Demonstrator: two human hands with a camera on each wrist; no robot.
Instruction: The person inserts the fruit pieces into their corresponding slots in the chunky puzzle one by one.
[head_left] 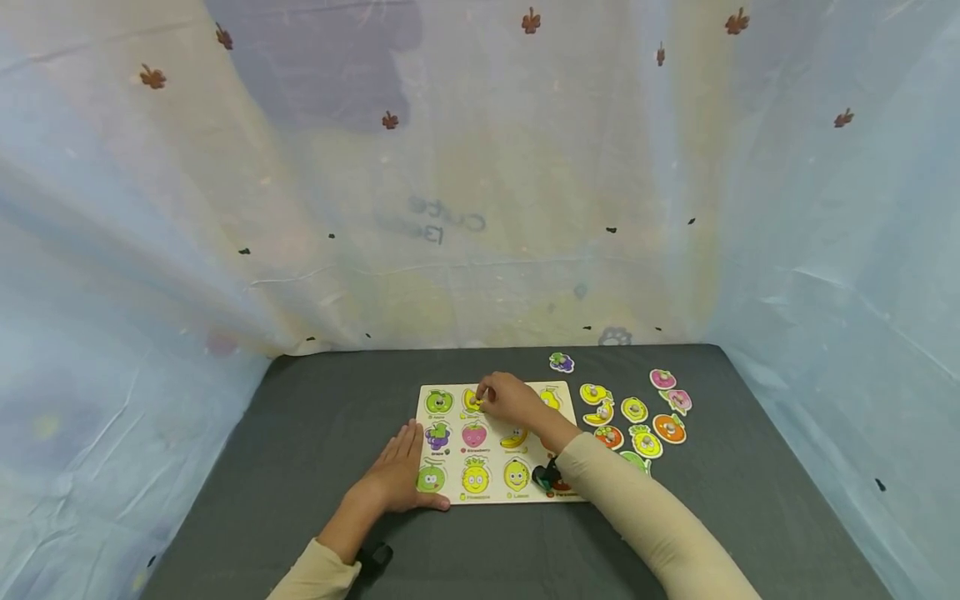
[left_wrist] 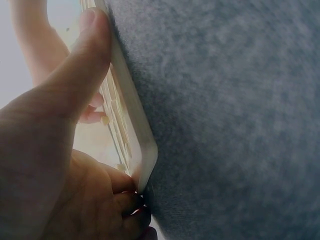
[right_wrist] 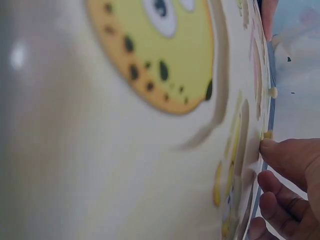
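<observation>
A pale fruit puzzle board (head_left: 495, 417) with printed fruits lies flat on the dark table. My right hand (head_left: 517, 402) reaches over it and pinches the small knob of a yellow fruit piece (head_left: 470, 400) in the back row; its fingertips partly cover the piece. In the right wrist view, the thumb (right_wrist: 287, 155) is at a knob close to the board's surface. My left hand (head_left: 396, 477) rests at the board's left end, fingers straight along the side and thumb at the front corner. The left wrist view shows the thumb (left_wrist: 82, 62) against the board's edge.
Loose knobbed fruit pieces lie right of the board, among them a banana (head_left: 600, 414), an orange one (head_left: 669, 428), a pineapple (head_left: 646, 442) and a pink one (head_left: 662, 379). Grapes (head_left: 561, 362) lie behind it. A pale patterned curtain (head_left: 480, 308) hangs round the table (head_left: 330, 433).
</observation>
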